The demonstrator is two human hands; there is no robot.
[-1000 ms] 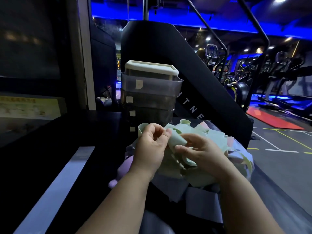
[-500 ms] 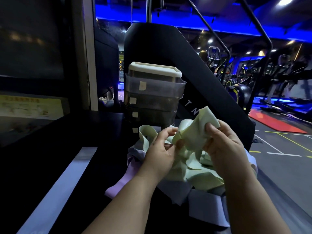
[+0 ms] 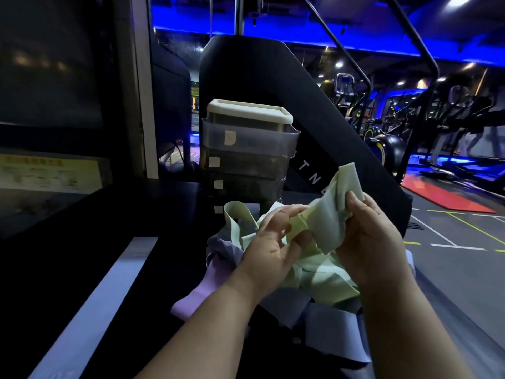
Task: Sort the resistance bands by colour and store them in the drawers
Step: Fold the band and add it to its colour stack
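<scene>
A pale green resistance band (image 3: 332, 214) is stretched between both hands above the pile. My left hand (image 3: 269, 251) pinches its near end with thumb and fingers. My right hand (image 3: 367, 239) grips its far end, which sticks up past the fingers. Below lies a heap of bands: more pale green ones (image 3: 322, 280), grey-blue ones (image 3: 322, 326) and a lilac one (image 3: 196, 296) at the left. Behind the heap stands a small drawer unit (image 3: 246, 157) with a cream lid and several smoky translucent drawers, each with a pale label; all look pushed in.
The heap and drawers sit on a dark surface (image 3: 153, 214) with a pale strip (image 3: 90, 305) running along it at the left. A black slanted machine housing (image 3: 328, 127) rises behind the drawers. Gym floor and machines (image 3: 451, 149) fill the right.
Both hands have lifted a green band off the pile and drawn it out between them. The right hand has risen and moved right; the camera has shifted slightly.
</scene>
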